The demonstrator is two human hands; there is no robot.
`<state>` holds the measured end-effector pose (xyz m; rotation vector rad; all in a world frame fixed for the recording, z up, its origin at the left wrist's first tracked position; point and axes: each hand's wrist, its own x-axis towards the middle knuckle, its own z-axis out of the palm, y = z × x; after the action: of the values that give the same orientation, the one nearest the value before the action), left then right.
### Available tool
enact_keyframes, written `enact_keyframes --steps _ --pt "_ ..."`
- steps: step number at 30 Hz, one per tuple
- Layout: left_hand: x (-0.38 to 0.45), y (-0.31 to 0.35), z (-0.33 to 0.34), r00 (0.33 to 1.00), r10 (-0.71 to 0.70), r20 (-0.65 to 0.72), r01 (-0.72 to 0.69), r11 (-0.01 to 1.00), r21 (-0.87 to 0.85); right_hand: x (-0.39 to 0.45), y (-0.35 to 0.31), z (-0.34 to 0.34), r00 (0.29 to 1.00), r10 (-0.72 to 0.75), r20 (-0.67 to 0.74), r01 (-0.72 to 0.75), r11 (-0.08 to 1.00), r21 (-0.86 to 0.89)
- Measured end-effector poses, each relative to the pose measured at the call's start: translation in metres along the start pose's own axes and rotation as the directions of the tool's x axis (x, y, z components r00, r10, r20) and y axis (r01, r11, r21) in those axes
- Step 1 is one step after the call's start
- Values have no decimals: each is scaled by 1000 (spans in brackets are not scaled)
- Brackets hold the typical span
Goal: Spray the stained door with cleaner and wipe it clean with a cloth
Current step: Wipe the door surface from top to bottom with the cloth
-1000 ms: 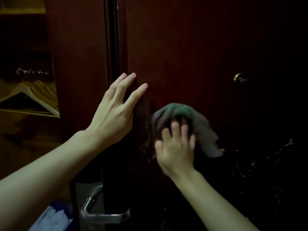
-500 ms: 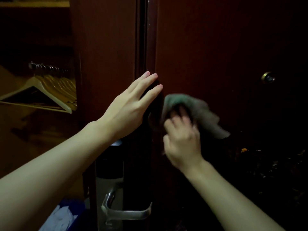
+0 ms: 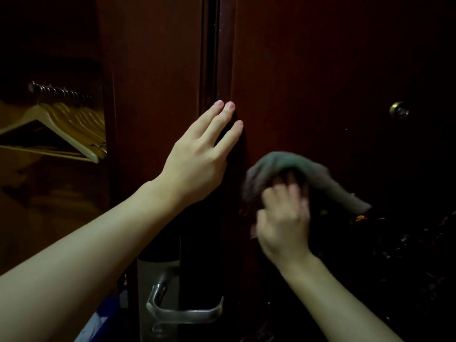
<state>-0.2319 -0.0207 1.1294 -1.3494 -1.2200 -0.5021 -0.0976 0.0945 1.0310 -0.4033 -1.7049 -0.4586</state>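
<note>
Right hand grips the cloth against the door; left hand, fingers straight, braces its edge. Cloth now sits lower than before.

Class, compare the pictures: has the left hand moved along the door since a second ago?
No. The left hand still rests open on the door's edge, fingertips about level with the peephole, as before.

above the fingers the door panel lies bare; below them the handle juts out.
</note>
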Motion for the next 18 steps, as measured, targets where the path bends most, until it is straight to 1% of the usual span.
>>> enact_keyframes --steps 1,2,3,4,5,6,7,9,10,11,12,13,15,16,18 --pt "0 0 1 1000 5 -5 -5 1000 12 -5 -2 3 995 -93 33 91 994 60" --pt "-1 1 3 1000 11 -5 -11 1000 23 -8 3 5 989 -141 46 134 982 133" --pt "-1 0 3 1000 17 -5 -17 999 33 -12 12 4 988 -149 39 138 971 195" --pt "-1 0 4 1000 20 -5 -19 999 41 -16 25 0 992 -121 24 114 970 215" --pt "-1 1 4 1000 17 -4 -17 999 45 -20 40 -6 998 -61 2 60 981 184" --pt "-1 1 5 1000 7 -4 -6 999 44 -24 56 -13 999 24 -23 -22 993 116" --pt "-1 2 6 1000 -10 -7 10 999 39 -27 70 -19 989 135 -54 -133 990 36" --pt "-2 7 9 998 -50 -23 50 998 27 -27 82 -25 936 338 -97 -345 936 -65" --pt "-1 9 11 997 -68 -30 69 997 23 -24 79 -25 915 389 -109 -397 916 -66" --pt "-1 12 12 996 -83 -36 84 996 22 -21 72 -23 908 403 -115 -411 910 -50" --pt "-2 14 14 995 -94 -39 95 995 26 -18 62 -19 916 384 -114 -390 920 -39" --pt "-2 15 15 994 -99 -43 100 994 31 -18 50 -15 937 331 -110 -337 940 -45" --pt "-2 15 16 994 -96 -52 99 994 50 -19 31 -8 984 163 -75 -166 985 -36" --pt "-2 15 17 994 -91 -58 94 994 61 -18 28 -6 994 91 -67 -90 996 4" --pt "-3 13 17 995 -78 -69 83 993 80 -17 39 -7 996 29 -85 -24 997 68"
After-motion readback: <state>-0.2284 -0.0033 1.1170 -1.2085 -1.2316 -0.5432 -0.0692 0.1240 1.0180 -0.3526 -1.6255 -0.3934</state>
